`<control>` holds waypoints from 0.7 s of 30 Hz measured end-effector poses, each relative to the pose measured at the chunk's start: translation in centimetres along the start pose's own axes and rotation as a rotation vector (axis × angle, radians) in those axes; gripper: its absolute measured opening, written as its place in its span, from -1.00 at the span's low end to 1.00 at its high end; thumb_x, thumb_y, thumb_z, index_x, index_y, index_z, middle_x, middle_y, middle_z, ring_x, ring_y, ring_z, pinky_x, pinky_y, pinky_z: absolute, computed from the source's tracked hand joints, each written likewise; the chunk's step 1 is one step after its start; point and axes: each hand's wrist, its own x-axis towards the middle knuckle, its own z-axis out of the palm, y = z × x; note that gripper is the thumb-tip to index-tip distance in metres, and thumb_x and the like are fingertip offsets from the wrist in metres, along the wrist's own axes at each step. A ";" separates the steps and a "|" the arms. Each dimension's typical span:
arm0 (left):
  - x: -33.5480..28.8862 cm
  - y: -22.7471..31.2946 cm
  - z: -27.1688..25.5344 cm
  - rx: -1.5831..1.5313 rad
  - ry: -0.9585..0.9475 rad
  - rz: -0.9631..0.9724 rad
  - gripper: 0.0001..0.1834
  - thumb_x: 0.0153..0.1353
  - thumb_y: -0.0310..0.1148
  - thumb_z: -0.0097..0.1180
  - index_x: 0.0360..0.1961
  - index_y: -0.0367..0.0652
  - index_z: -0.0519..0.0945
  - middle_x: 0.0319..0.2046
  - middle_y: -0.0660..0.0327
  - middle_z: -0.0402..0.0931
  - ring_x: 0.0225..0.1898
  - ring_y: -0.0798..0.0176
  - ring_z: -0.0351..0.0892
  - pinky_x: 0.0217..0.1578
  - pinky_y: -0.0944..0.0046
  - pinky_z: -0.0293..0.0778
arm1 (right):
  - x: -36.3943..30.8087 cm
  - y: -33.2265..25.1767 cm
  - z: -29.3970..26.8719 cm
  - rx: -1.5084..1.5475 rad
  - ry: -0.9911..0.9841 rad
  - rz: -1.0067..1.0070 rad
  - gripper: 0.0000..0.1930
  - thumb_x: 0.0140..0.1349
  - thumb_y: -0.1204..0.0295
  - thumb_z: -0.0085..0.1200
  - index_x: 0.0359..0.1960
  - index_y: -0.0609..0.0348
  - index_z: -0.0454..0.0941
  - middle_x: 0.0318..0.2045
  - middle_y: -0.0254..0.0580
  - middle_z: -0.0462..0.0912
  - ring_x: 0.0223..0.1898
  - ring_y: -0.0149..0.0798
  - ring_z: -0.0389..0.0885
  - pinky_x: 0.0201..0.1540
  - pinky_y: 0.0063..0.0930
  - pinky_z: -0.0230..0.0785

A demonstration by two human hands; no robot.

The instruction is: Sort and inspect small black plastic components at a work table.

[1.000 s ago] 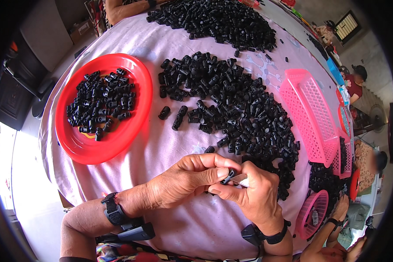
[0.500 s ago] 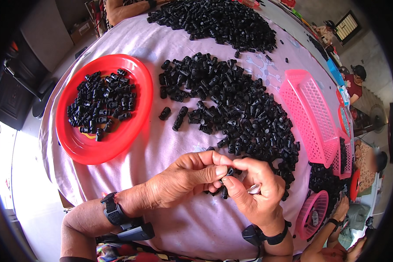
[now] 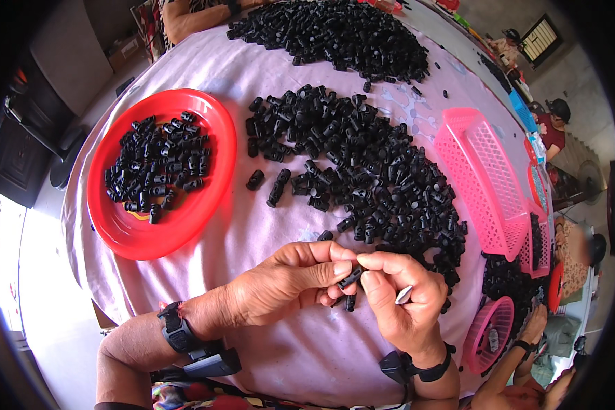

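Note:
My left hand (image 3: 270, 287) pinches a small black cord lock (image 3: 352, 277) between thumb and fingers, its slotted side facing up. Close against its far end are the thumb and forefinger of my right hand (image 3: 413, 307), closed together. A flat, pointed silver metal piece (image 3: 404, 295) sticks out from that hand's curled fingers; the rest of it is hidden. Just below the held piece another black cord lock (image 3: 350, 303) shows by my left fingertips. Beyond my hands spreads a large pile of cord locks and black parts (image 3: 369, 157).
At left, a red plate (image 3: 212, 184) holds many cord locks. A second black heap (image 3: 335, 34) lies at the far side, near another person's arm (image 3: 198, 20). Pink baskets (image 3: 451, 147) and a round pink basket (image 3: 468, 348) stand at right, with a co-worker's hand (image 3: 534, 324) beyond.
My right thumb has drawn back a little from my left fingers, and more of the cord lock shows between them. The silver piece in my right hand has turned slightly.

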 end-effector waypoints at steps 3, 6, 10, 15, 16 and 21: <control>-0.1 0.1 -0.2 -0.006 -0.026 0.008 -0.81 0.32 -0.28 0.06 -0.10 -0.08 0.56 -0.32 0.38 0.53 -0.34 0.52 0.44 -0.24 0.48 0.43 | 0.0 -0.3 0.0 0.088 -0.046 0.029 -0.78 0.22 0.67 0.04 -0.08 0.37 0.48 -0.31 -0.08 0.68 -0.33 -0.36 0.70 -0.30 -0.57 0.57; -0.4 0.3 0.0 -0.027 0.005 0.036 -0.73 0.33 -0.23 0.04 -0.06 -0.14 0.54 -0.30 0.36 0.54 -0.31 0.51 0.45 -0.22 0.45 0.43 | 0.1 -0.3 0.0 0.107 -0.045 0.022 -0.80 0.23 0.65 0.04 -0.10 0.37 0.47 -0.33 -0.08 0.68 -0.31 -0.36 0.70 -0.29 -0.57 0.57; -0.5 0.8 0.8 -0.044 0.022 0.109 -0.68 0.24 -0.24 0.17 -0.06 -0.18 0.54 -0.27 0.26 0.56 -0.27 0.40 0.50 -0.15 0.35 0.40 | 0.1 -0.4 0.0 0.113 0.008 0.036 -0.83 0.23 0.63 0.06 -0.14 0.36 0.47 -0.33 -0.09 0.69 -0.33 -0.40 0.69 -0.33 -0.59 0.55; -0.4 0.6 0.2 0.100 -0.001 0.131 -0.69 0.31 -0.29 0.09 0.02 -0.18 0.52 -0.27 0.32 0.55 -0.27 0.50 0.45 -0.18 0.43 0.41 | -0.2 -0.3 0.0 -0.015 0.018 0.020 -0.76 0.19 0.60 0.14 -0.10 0.32 0.48 -0.33 -0.07 0.70 -0.35 -0.44 0.69 -0.38 -0.61 0.54; -0.4 0.5 0.2 0.147 0.031 0.144 -0.71 0.31 -0.29 0.09 -0.01 -0.17 0.53 -0.27 0.33 0.55 -0.27 0.51 0.45 -0.19 0.44 0.40 | -0.1 -0.2 0.0 -0.119 0.022 -0.051 -0.71 0.15 0.60 0.17 -0.07 0.32 0.49 -0.34 -0.06 0.70 -0.38 -0.42 0.70 -0.39 -0.61 0.54; -0.2 0.3 0.3 0.256 0.056 0.208 -0.76 0.31 -0.27 0.09 -0.10 -0.17 0.57 -0.29 0.36 0.56 -0.28 0.53 0.45 -0.20 0.45 0.39 | 0.1 0.5 0.0 -0.387 0.061 -0.319 -0.76 0.09 0.63 0.20 -0.16 0.34 0.59 -0.40 -0.11 0.70 -0.59 -0.48 0.60 -0.51 -0.63 0.43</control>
